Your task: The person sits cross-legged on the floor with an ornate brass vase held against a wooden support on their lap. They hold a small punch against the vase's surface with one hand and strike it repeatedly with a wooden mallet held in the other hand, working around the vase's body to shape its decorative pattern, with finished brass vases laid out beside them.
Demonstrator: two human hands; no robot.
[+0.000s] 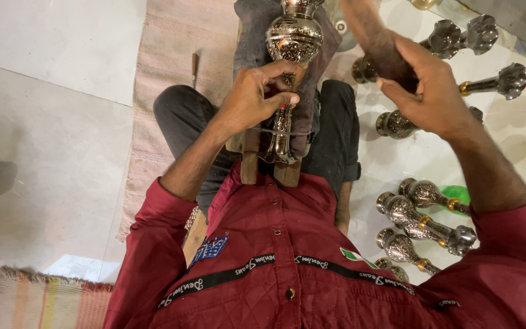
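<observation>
Between the knees, the left hand point(257, 97) pinches a small chisel against an engraved silver metal vase point(292, 55); the right hand point(424, 91) grips a brown wooden mallet point(375, 39).

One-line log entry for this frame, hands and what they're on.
left hand: pinching small tool on engraved vase | right hand: raised, gripping wooden mallet | vase: lying on wood block in lap | finished vases: floor, right
</observation>
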